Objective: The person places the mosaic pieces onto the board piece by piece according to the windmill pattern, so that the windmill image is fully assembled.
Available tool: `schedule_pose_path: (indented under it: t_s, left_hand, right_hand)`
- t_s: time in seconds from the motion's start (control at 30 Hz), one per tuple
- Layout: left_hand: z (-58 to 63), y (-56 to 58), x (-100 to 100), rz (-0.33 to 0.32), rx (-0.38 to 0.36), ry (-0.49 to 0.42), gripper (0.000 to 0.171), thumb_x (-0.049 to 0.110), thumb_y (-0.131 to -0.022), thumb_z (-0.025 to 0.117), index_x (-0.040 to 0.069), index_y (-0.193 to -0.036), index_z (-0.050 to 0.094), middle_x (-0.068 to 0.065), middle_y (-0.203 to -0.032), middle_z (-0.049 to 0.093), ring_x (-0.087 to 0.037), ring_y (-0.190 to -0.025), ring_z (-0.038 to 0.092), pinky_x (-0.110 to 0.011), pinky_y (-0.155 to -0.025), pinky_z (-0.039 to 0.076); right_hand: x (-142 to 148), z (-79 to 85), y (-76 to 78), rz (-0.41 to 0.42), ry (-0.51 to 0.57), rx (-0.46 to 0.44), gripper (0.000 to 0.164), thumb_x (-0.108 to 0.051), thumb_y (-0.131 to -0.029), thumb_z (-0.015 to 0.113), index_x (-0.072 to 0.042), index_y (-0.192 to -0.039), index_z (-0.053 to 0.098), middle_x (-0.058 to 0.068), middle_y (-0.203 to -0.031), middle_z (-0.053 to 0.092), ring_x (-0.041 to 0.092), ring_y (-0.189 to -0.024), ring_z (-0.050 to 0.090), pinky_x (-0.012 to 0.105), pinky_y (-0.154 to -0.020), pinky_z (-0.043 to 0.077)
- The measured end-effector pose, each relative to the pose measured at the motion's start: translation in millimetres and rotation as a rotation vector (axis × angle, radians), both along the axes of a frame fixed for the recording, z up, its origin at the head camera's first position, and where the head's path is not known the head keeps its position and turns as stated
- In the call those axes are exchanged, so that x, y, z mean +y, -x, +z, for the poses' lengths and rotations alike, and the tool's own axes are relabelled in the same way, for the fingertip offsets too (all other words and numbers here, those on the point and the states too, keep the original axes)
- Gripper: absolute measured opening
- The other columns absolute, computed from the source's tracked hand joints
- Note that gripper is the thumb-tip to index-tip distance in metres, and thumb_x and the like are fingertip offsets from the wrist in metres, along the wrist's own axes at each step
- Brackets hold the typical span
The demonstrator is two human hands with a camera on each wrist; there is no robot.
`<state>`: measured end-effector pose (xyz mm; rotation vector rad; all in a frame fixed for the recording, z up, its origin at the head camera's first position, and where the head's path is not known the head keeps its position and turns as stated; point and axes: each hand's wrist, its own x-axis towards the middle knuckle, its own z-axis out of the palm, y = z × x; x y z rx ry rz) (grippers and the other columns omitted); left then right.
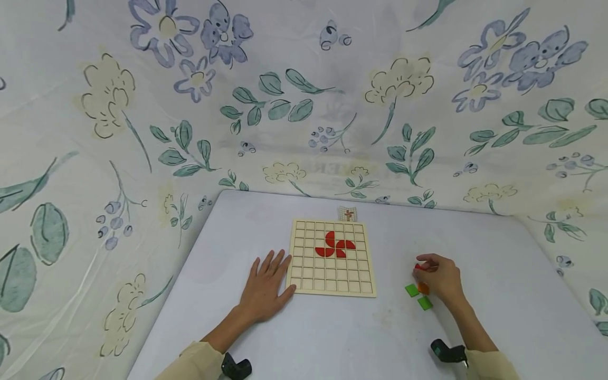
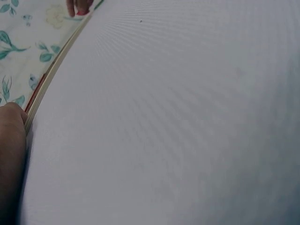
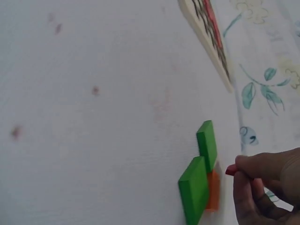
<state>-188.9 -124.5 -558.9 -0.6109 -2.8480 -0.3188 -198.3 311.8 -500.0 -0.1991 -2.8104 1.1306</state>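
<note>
A square wooden grid board (image 1: 309, 272) lies on the table, with several red quarter-round tiles (image 1: 325, 252) set in its cells like a pinwheel. My left hand (image 1: 266, 290) rests flat beside it, fingers spread, the fingertips and thumb at the board's left edge. Off to the right, my right hand (image 1: 442, 277) pinches a small red tile (image 3: 230, 170) between thumb and fingers. Just under that hand are two green tiles (image 3: 194, 191) and an orange tile (image 3: 213, 191), partly covered by the hand in the head view.
A small patterned card (image 1: 348, 214) with a red pinwheel picture sits at the board's far edge. Floral cloth (image 1: 294, 132) hangs behind and beside the white table (image 1: 332, 338). Black devices (image 1: 448, 351) are at both wrists.
</note>
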Motion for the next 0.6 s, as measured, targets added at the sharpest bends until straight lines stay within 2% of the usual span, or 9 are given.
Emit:
schedule_pose_path:
  t_s: [0.23, 0.43, 0.5, 0.6]
  left_hand:
    - [1.3, 0.3, -1, -0.003, 0.007, 0.0, 0.072, 0.056, -0.097, 0.043, 0.013, -0.155, 0.033, -0.009, -0.159, 0.027, -0.031, -0.147, 0.017, -0.058, -0.114, 0.013]
    - [2.8, -0.2, 0, -0.001, -0.003, -0.005, 0.072, 0.055, -0.097, 0.044, 0.013, -0.154, 0.034, -0.009, -0.159, 0.028, -0.031, -0.147, 0.016, -0.058, -0.114, 0.013]
    - [2.9, -0.5, 0, 0.001, -0.004, -0.003, 0.072, 0.055, -0.097, 0.044, 0.013, -0.154, 0.034, -0.009, -0.159, 0.028, -0.031, -0.147, 0.017, -0.058, -0.114, 0.013]
    - [2.8, -0.8, 0, 0.002, -0.004, 0.0, 0.072, 0.056, -0.097, 0.043, 0.012, -0.154, 0.034, -0.009, -0.159, 0.028, -0.031, -0.147, 0.017, -0.058, -0.114, 0.013]
  right_hand:
    - [-5, 6.6, 6.2, 0.032, 0.095, -0.009, 0.033, -0.009, -0.09, 0.071, 0.0, -0.121, 0.065, 0.017, -0.106, 0.065, 0.03, -0.094, 0.06, 0.011, -0.071, 0.049]
    - [-13, 10.5, 11.0, 0.078, 0.101, 0.005, 0.029, -0.007, -0.092, 0.069, 0.001, -0.12, 0.067, 0.019, -0.113, 0.066, 0.031, -0.1, 0.061, 0.01, -0.075, 0.048]
    - [-16, 11.2, 12.1, 0.092, 0.092, 0.018, 0.026, -0.007, -0.092, 0.069, 0.001, -0.116, 0.07, 0.017, -0.112, 0.067, 0.03, -0.1, 0.061, 0.014, -0.077, 0.049]
    - [-22, 11.1, 13.1, 0.111, 0.076, 0.045, 0.021, -0.004, -0.091, 0.069, 0.001, -0.111, 0.072, 0.015, -0.108, 0.069, 0.03, -0.101, 0.062, 0.027, -0.085, 0.051]
